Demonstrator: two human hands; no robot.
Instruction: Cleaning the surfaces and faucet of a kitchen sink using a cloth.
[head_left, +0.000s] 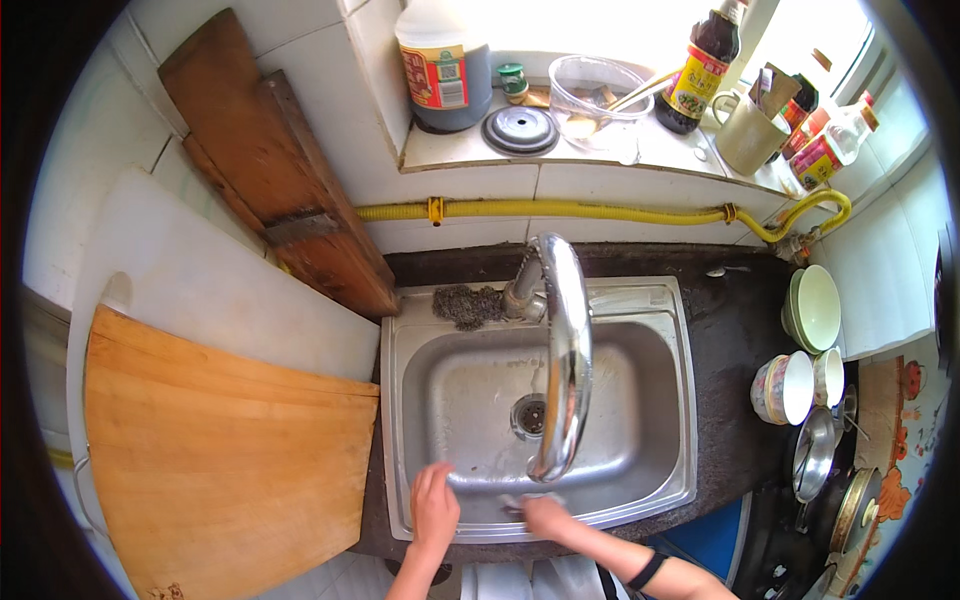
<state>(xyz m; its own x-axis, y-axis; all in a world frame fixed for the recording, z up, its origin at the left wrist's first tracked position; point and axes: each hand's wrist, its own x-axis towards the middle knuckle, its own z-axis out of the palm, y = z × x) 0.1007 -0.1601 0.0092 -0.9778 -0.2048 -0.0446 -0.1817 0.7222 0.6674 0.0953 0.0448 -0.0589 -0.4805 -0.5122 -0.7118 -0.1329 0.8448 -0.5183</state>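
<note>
My right hand (546, 517) is at the near wall of a stainless steel sink (480, 390), closed around a blurred greyish wad (513, 503), perhaps a cloth or scrubber. My left hand (435, 501) hovers over the sink's near left corner; its fingers are loosely bent and I see nothing in them. Whether it touches the rim I cannot tell. A curved chrome faucet (568, 375) arches over the basin, partly in front of the drain (529, 417). No running water shows from it. Dark steel wool (468, 306) lies on the ledge beside the faucet base.
Wooden cutting boards (240, 442) lean at left. Stacked bowls (819, 307), flowered bowls (784, 388) and a metal pan (814, 454) stand at right. A yellow gas hose (585, 211) crosses the wall below a sill with bottles (694, 82), a mug (746, 139) and a plastic tub (574, 112).
</note>
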